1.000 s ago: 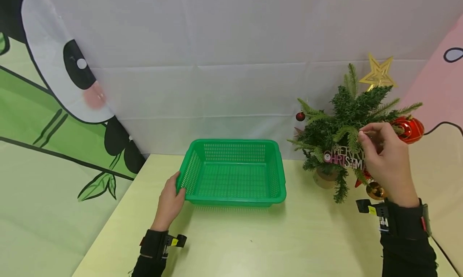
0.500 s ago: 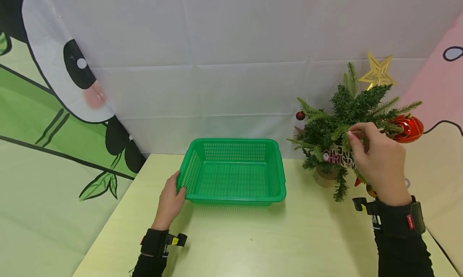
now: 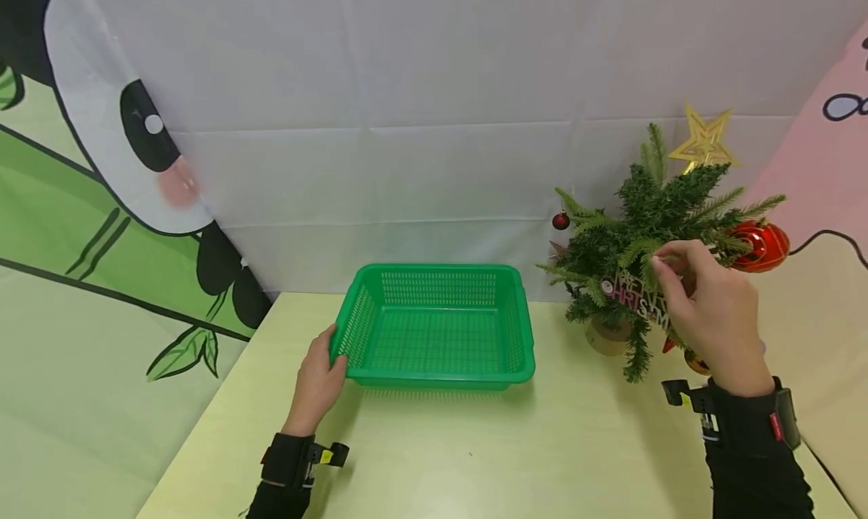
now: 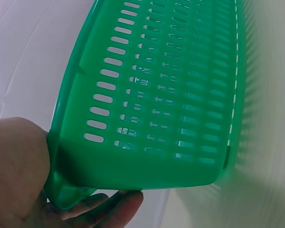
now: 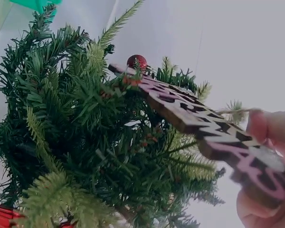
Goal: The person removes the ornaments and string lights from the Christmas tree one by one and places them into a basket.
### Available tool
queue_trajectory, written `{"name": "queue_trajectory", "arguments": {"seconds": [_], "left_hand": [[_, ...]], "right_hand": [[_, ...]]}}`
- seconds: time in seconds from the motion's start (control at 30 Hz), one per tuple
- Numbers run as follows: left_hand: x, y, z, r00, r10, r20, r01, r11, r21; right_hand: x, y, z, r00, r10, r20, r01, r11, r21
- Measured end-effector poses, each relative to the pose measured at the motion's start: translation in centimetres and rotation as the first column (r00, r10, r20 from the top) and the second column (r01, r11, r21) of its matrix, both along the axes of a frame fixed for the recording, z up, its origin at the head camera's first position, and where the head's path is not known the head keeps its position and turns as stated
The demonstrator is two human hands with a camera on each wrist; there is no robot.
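My left hand (image 3: 319,376) grips the front left corner of a green plastic basket (image 3: 444,380). In the left wrist view, fingertips (image 4: 126,209) show past the edge of the basket's slotted wall (image 4: 156,104). At the small Christmas tree (image 3: 637,203), my right hand (image 3: 712,308) pinches the thin string of a wooden "Merry Christmas" sign (image 3: 631,297). The right wrist view shows this sign (image 5: 204,128) slanting down across the branches, its near end beside my fingers (image 5: 256,126). Part of the sign is hidden behind the hand in the head view.
A gold star (image 3: 705,140) tops the tree. A large red bauble (image 3: 762,246) hangs on its right, a small dark red one (image 3: 560,221) on its left, and a gold ball (image 3: 696,362) low down. A dark cable (image 3: 830,233) runs beside the printed cloth backdrop (image 3: 441,90).
My right hand has moved slightly left at the tree, and the sign has tilted, its right end lower. My left hand keeps its hold on the basket's corner.
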State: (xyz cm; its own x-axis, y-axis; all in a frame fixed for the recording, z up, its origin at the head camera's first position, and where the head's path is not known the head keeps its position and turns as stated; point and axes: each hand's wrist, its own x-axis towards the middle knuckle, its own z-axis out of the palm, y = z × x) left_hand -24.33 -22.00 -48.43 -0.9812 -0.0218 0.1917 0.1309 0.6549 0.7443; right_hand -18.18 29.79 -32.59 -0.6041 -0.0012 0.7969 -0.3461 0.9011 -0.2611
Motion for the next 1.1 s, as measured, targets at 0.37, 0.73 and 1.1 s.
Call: {"name": "queue_trajectory", "arguments": {"seconds": [0.37,0.73,1.1], "left_hand": [[-0.1,0.1,0.0,1.000,0.004,0.000,-0.004,1.000,0.002],[-0.1,0.1,0.0,1.000,0.003,0.000,-0.003,1.000,0.001],[-0.2,0.1,-0.1,1.000,0.009,-0.004,-0.010,1.000,-0.010]], "right_hand": [[0.2,-0.9,-0.3,1.000,-0.002,0.013,0.003,0.997,-0.080],[1.0,-2.0,-0.3,0.998,0.062,0.011,-0.061,0.997,-0.048],[1.5,-3.8,-0.6,0.988,0.148,0.042,-0.145,0.987,-0.066]]}}
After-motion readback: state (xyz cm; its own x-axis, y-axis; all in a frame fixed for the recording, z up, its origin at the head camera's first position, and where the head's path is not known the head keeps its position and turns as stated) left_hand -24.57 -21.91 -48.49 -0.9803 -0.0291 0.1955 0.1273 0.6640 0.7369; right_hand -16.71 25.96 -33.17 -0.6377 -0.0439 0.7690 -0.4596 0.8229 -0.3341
